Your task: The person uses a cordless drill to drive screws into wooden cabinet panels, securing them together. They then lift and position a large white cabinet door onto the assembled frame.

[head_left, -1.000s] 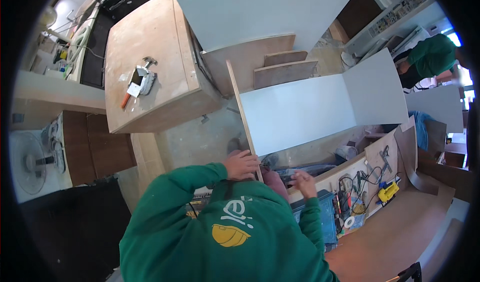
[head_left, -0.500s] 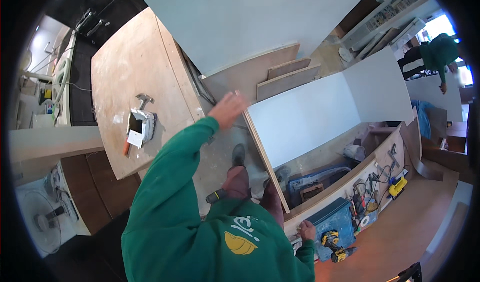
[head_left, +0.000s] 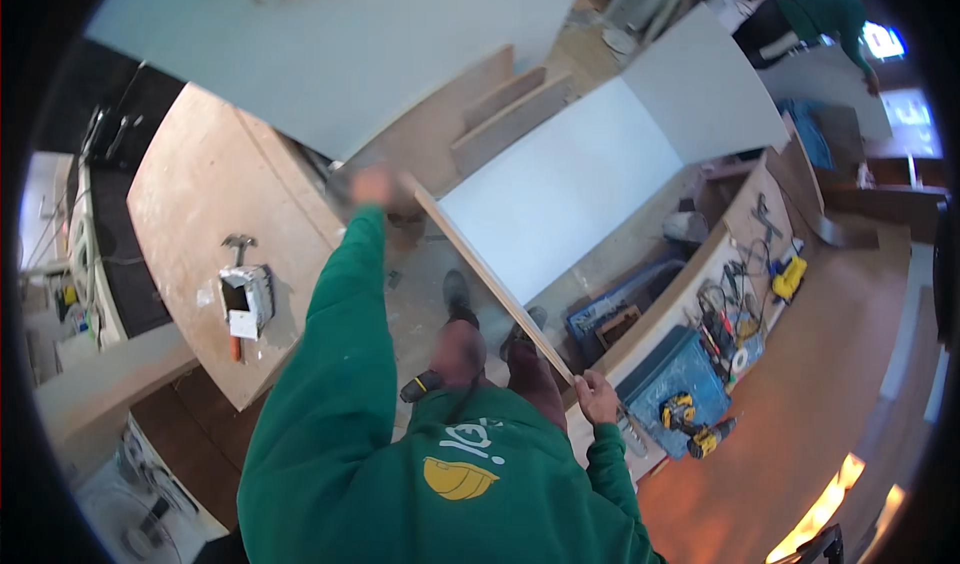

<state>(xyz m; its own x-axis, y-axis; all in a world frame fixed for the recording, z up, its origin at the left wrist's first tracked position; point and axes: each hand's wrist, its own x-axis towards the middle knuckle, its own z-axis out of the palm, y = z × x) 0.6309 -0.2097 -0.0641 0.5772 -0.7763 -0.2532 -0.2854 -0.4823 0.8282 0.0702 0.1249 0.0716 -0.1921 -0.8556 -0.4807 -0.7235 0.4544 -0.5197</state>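
A large white panel (head_left: 560,194) with a bare wooden edge leans in front of my legs, rising from a long wooden box frame. My right hand (head_left: 597,399) is at the near corner of that edge, fingers curled onto it. My left hand (head_left: 372,186) is reached out toward the far end of the same edge, smeared by motion, so its fingers cannot be made out. Whether it touches the panel is unclear.
A plywood top (head_left: 200,184) at left holds a claw hammer (head_left: 239,244) and an opened carton (head_left: 255,299). Right of me are a blue toolbox (head_left: 675,369), cordless drills (head_left: 700,429) and a yellow tool (head_left: 788,279). Boards (head_left: 510,114) lean behind. A co-worker (head_left: 820,19) bends at far right.
My right hand has moved up to the panel's near corner. My left arm has stretched farther forward. The whole view has shifted, and the co-worker remains bent over.
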